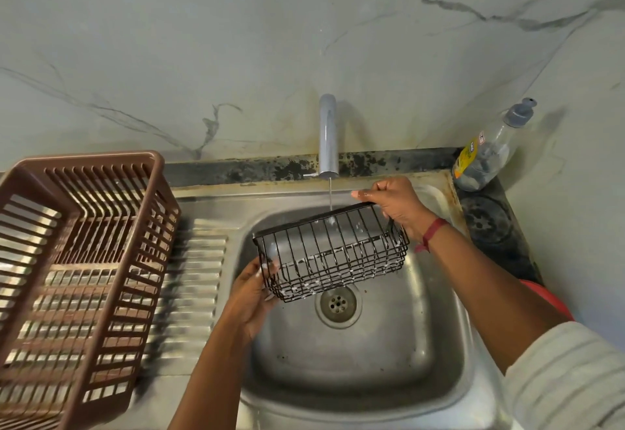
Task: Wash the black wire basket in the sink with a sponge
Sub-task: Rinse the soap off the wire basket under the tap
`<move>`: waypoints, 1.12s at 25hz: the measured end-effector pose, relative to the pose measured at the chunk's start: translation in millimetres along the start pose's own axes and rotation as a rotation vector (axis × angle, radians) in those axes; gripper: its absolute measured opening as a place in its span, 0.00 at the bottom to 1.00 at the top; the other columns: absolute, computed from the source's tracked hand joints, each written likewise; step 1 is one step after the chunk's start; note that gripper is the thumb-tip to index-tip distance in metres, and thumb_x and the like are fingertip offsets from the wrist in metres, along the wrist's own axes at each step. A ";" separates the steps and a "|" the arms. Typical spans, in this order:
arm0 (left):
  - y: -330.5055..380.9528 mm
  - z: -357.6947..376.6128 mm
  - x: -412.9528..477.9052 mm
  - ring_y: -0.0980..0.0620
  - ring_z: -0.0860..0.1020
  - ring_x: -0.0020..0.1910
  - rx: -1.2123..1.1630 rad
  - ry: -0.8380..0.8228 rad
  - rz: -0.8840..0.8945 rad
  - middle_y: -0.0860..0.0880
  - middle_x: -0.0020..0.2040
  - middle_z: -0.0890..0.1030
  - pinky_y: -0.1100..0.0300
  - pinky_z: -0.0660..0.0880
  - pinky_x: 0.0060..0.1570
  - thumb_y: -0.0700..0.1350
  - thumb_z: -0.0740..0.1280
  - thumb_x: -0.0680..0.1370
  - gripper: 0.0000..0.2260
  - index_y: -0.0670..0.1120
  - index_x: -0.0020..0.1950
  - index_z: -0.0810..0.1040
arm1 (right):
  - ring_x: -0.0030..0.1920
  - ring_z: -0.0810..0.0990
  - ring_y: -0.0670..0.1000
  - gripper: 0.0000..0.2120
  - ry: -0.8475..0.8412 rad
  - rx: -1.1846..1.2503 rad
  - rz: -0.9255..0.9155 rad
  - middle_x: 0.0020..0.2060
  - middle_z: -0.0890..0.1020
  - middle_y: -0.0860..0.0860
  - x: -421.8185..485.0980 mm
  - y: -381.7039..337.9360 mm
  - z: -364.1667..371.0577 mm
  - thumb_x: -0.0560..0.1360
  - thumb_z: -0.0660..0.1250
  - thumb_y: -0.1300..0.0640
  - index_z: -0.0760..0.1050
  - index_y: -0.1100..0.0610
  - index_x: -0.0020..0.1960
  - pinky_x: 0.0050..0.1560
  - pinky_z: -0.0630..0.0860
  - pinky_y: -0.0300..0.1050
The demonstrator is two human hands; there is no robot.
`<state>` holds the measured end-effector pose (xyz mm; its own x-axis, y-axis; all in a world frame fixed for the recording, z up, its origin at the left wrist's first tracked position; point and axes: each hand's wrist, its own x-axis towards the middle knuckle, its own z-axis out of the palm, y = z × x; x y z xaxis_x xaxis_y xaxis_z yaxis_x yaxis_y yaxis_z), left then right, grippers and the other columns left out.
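2 hands (394, 204) gripping sudsy black wire basket (333, 253)

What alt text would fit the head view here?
The left hand and right hand hold a sudsy basket under the running tap, over the sink. A brown rack sits to the left, a bottle at the back right.

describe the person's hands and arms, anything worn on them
The left hand and the right hand are both bare, with no gloves. The right wrist wears a red thread bracelet with a loose end hanging from it. A pale ribbed sleeve covers the right arm above the forearm. The left forearm shows no sleeve in view.
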<state>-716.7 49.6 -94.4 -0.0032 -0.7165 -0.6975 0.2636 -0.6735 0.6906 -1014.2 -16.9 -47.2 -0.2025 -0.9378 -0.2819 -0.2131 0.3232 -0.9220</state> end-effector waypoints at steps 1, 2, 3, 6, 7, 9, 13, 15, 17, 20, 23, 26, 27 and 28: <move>-0.7 -4.3 0.7 0.46 0.81 0.49 0.010 0.006 -0.006 0.41 0.54 0.84 0.48 0.78 0.52 0.37 0.71 0.77 0.16 0.43 0.64 0.78 | 0.22 0.64 0.43 0.21 -0.002 -0.033 -0.005 0.20 0.66 0.44 -0.5 -4.3 0.5 0.69 0.78 0.55 0.68 0.56 0.27 0.53 0.74 0.40; -0.3 -8.9 0.3 0.47 0.82 0.49 0.008 0.013 -0.011 0.42 0.53 0.85 0.49 0.78 0.52 0.35 0.69 0.78 0.17 0.43 0.66 0.78 | 0.22 0.67 0.43 0.20 -0.002 -0.066 -0.021 0.20 0.67 0.43 -1.4 -9.1 0.3 0.68 0.78 0.55 0.69 0.55 0.27 0.56 0.73 0.42; -0.5 -14.1 0.6 0.46 0.82 0.49 -0.001 0.019 -0.014 0.42 0.52 0.85 0.50 0.78 0.53 0.33 0.67 0.79 0.18 0.43 0.68 0.77 | 0.24 0.70 0.44 0.19 0.001 -0.096 -0.039 0.21 0.69 0.44 -2.7 -13.7 -0.2 0.68 0.78 0.55 0.70 0.56 0.27 0.58 0.73 0.44; 5.3 -17.4 -4.1 0.44 0.83 0.52 0.016 0.066 -0.004 0.39 0.57 0.84 0.50 0.80 0.56 0.33 0.67 0.81 0.16 0.40 0.68 0.77 | 0.28 0.75 0.48 0.18 0.029 -0.189 -0.084 0.22 0.71 0.47 -6.8 -27.0 -0.9 0.67 0.78 0.55 0.71 0.56 0.28 0.56 0.77 0.47; 7.8 -15.0 -7.1 0.44 0.83 0.52 0.021 0.076 0.017 0.39 0.58 0.84 0.50 0.80 0.56 0.35 0.68 0.81 0.15 0.39 0.68 0.78 | 0.29 0.76 0.49 0.18 0.030 -0.219 -0.102 0.23 0.73 0.48 -8.4 -31.1 0.4 0.67 0.78 0.55 0.71 0.56 0.28 0.55 0.78 0.47; 13.0 -1.9 -15.4 0.45 0.83 0.52 0.059 0.094 0.070 0.41 0.55 0.85 0.50 0.79 0.58 0.38 0.69 0.81 0.14 0.39 0.67 0.78 | 0.27 0.74 0.48 0.17 0.030 -0.304 -0.141 0.24 0.74 0.49 -11.4 -39.5 6.6 0.68 0.78 0.54 0.73 0.57 0.29 0.52 0.80 0.49; 14.8 38.2 -34.0 0.49 0.79 0.61 0.440 0.199 0.206 0.48 0.62 0.82 0.47 0.75 0.66 0.54 0.77 0.74 0.22 0.51 0.65 0.79 | 0.26 0.72 0.47 0.17 0.000 -0.499 -0.183 0.24 0.75 0.48 -14.4 -52.0 29.2 0.69 0.77 0.50 0.75 0.55 0.29 0.44 0.82 0.51; 12.2 59.7 -44.5 0.49 0.75 0.66 0.646 0.194 0.271 0.48 0.69 0.75 0.48 0.72 0.69 0.59 0.76 0.73 0.29 0.53 0.71 0.75 | 0.25 0.72 0.45 0.17 -0.018 -0.594 -0.231 0.24 0.75 0.46 -17.6 -55.4 42.6 0.70 0.76 0.47 0.74 0.54 0.29 0.40 0.81 0.46; 8.5 80.9 -50.8 0.47 0.72 0.70 0.774 0.128 0.347 0.47 0.73 0.70 0.47 0.71 0.70 0.62 0.74 0.74 0.34 0.52 0.77 0.69 | 0.25 0.73 0.44 0.17 -0.038 -0.704 -0.305 0.23 0.75 0.45 -20.6 -56.4 54.8 0.71 0.74 0.45 0.77 0.54 0.30 0.36 0.79 0.41; 8.8 104.1 -53.2 0.44 0.70 0.72 0.766 0.097 0.374 0.44 0.77 0.66 0.46 0.71 0.70 0.64 0.72 0.75 0.38 0.50 0.80 0.63 | 0.21 0.66 0.43 0.24 -0.022 -0.777 -0.375 0.19 0.68 0.45 -22.6 -54.7 69.5 0.75 0.69 0.43 0.72 0.55 0.25 0.29 0.69 0.37; 15.1 110.3 -48.5 0.42 0.70 0.72 0.709 0.172 0.313 0.41 0.79 0.62 0.46 0.70 0.68 0.63 0.67 0.79 0.37 0.46 0.80 0.60 | 0.19 0.61 0.44 0.29 0.037 -0.636 -0.318 0.19 0.63 0.43 -25.5 -57.7 76.8 0.81 0.60 0.43 0.68 0.56 0.25 0.27 0.68 0.39; 14.4 111.9 -43.7 0.39 0.67 0.75 0.647 0.094 0.263 0.39 0.81 0.60 0.40 0.70 0.70 0.73 0.63 0.75 0.45 0.46 0.82 0.55 | 0.23 0.65 0.46 0.30 0.035 -0.591 -0.297 0.24 0.67 0.44 -28.5 -62.5 83.2 0.83 0.54 0.46 0.75 0.64 0.32 0.33 0.72 0.45; 13.9 113.1 -43.8 0.39 0.67 0.76 0.629 0.080 0.250 0.40 0.81 0.60 0.39 0.70 0.71 0.74 0.64 0.73 0.48 0.46 0.82 0.54 | 0.24 0.66 0.45 0.29 0.031 -0.587 -0.298 0.25 0.69 0.45 -29.4 -64.0 84.6 0.83 0.54 0.47 0.76 0.65 0.33 0.35 0.74 0.46; 14.2 113.4 -43.5 0.40 0.68 0.75 0.596 0.085 0.242 0.41 0.80 0.62 0.39 0.70 0.70 0.73 0.65 0.70 0.49 0.47 0.82 0.55 | 0.25 0.68 0.45 0.28 0.028 -0.575 -0.298 0.26 0.72 0.47 -29.0 -64.1 85.8 0.83 0.54 0.49 0.77 0.64 0.34 0.38 0.75 0.45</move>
<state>-822.2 50.6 -32.6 0.0722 -0.8603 -0.5047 -0.3333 -0.4977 0.8007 -912.6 -21.3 -2.6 -0.0790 -0.9966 -0.0217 -0.7406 0.0733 -0.6679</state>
